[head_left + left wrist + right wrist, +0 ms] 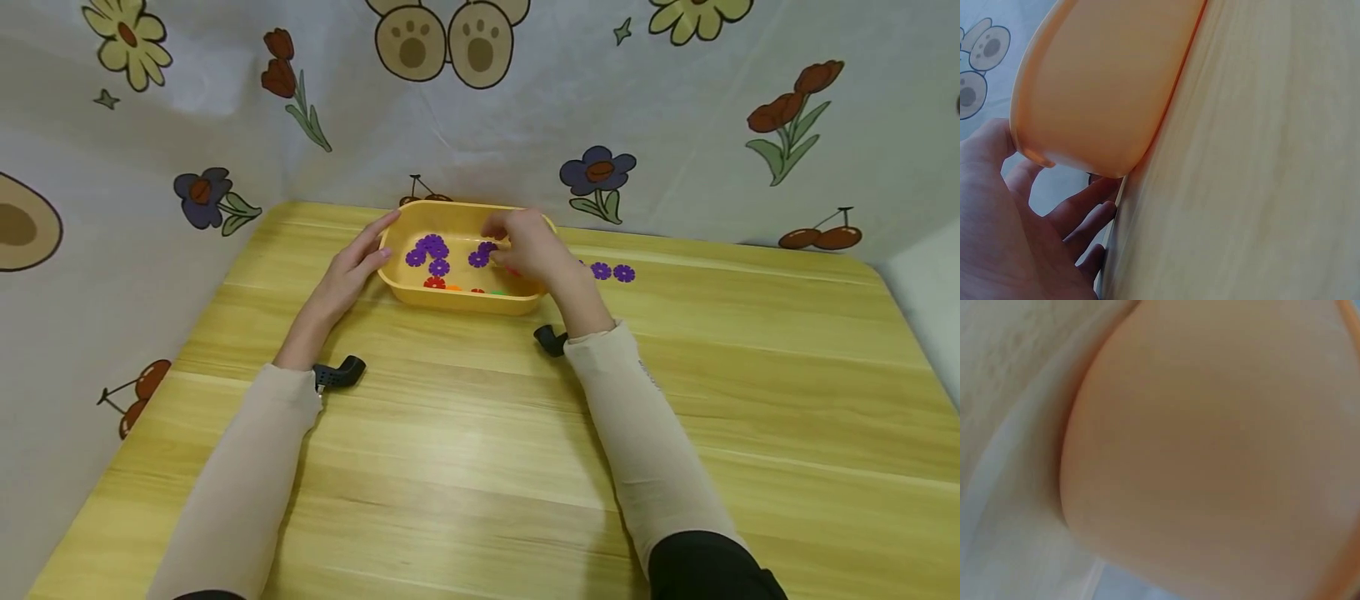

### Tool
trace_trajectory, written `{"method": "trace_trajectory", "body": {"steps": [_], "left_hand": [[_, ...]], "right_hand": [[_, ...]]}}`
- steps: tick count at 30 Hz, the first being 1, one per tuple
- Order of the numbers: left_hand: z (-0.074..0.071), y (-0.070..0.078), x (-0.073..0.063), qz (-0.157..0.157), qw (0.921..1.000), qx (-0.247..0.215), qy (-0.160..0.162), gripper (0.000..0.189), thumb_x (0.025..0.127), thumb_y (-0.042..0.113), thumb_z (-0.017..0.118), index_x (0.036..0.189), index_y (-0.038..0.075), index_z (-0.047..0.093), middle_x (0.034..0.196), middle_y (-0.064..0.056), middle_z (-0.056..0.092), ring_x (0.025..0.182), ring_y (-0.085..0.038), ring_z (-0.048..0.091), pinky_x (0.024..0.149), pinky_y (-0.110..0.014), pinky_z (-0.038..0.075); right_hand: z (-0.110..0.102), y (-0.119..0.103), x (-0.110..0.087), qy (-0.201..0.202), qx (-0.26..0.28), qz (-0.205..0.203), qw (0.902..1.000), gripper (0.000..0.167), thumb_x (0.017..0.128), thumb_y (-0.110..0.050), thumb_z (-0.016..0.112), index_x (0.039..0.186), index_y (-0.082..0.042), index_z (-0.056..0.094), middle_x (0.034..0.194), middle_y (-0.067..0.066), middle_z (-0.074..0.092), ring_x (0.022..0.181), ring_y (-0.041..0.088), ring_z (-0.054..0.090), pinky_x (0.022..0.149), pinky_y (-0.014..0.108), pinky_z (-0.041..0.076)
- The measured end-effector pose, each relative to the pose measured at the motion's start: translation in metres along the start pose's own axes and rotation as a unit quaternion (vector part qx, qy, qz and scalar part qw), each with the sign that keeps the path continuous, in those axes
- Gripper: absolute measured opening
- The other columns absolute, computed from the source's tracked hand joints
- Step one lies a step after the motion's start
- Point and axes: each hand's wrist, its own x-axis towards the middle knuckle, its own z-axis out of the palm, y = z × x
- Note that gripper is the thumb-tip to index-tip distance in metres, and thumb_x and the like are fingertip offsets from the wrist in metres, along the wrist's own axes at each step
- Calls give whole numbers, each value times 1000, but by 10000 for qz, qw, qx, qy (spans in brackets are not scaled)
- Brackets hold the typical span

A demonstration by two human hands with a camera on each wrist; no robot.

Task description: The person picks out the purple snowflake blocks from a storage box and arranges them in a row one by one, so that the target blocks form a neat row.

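Note:
A yellow plastic tub [461, 297] stands near the back of the table. My left hand [348, 271] grips its left end, thumb at the rim and fingers along the outside; the left wrist view shows the end wall [1104, 87] close to those fingers. My right hand [528, 246] reaches over the tub's right part, thumb and index finger apart above purple flower-shaped discs [477, 259]. More purple discs [438, 267] lie in the tub's left part. A red disc [434, 283] shows by the near wall, beside partly hidden orange and green pieces. The tub's wall [1210, 450] fills the right wrist view.
Purple flower-shaped discs [624, 273] lie in a row on the wooden table [450, 467] right of the tub, partly hidden by my right wrist. A patterned cloth [480, 142] hangs behind the table. Black wrist cameras [341, 372] stick out from both sleeves.

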Motion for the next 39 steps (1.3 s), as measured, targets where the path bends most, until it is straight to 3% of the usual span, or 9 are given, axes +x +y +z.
{"method": "trace_trajectory", "body": {"steps": [4,11,14,17,21,25,28,35,39], "left_hand": [[1,0,-1,20,10000,-39,-13,56,111,22,51,164,35,39,172,11,32,158,-28,34,131,-48,26],[0,1,-1,-1,10000,-17,24,55,112,22,51,164,34,38,172,12,32,159,-25,31,132,-47,24],[0,12,-4,-72,10000,-35,8,56,112,18,50,166,27,37,173,7,31,160,-28,30,132,-48,23],[0,13,-3,-69,10000,-23,-14,56,112,19,50,165,27,38,173,8,31,159,-30,32,131,-48,25],[0,2,0,2,10000,5,6,56,111,23,51,164,35,39,172,13,32,158,-27,34,131,-48,26],[0,2,1,22,10000,50,32,55,111,23,52,164,34,39,172,12,33,160,-20,29,132,-45,23],[0,7,0,1,10000,31,29,55,111,21,51,165,30,39,172,10,33,161,-19,27,133,-44,22],[0,31,-10,-137,9999,-69,-63,56,111,16,49,166,20,36,174,1,30,160,-30,28,132,-48,21],[-2,19,-6,-162,9999,37,-26,56,112,20,49,166,26,37,174,6,31,160,-28,29,132,-48,22]], "right_hand": [[8,-1,5,-59,-165,85,9998,29,94,-4,73,123,1,74,123,17,75,117,31,67,109,43,52],[15,-5,9,-98,-337,305,9989,23,95,-7,77,117,-3,75,116,13,74,104,28,64,102,42,54],[16,-6,10,-96,-353,321,9988,22,94,-6,78,116,-4,75,115,13,74,103,27,63,101,42,54],[16,-5,9,-96,-373,322,9987,24,93,-6,79,116,-4,75,115,12,74,102,27,63,100,41,54],[15,-4,8,-58,-372,334,9987,27,92,-5,80,118,-4,75,117,13,74,105,27,64,102,42,54],[14,-3,7,-20,-359,355,9987,27,92,-5,80,118,-3,75,115,14,74,103,28,63,99,43,55],[15,-3,7,-37,-344,354,9988,26,91,-4,79,117,-3,75,113,13,74,101,27,62,97,42,54],[14,-4,7,44,-301,197,9993,29,89,-4,79,118,-5,75,114,11,75,104,27,66,101,41,55],[11,-6,3,252,-167,38,9995,33,88,-2,76,121,-4,74,119,11,75,112,28,67,105,42,54]]}}
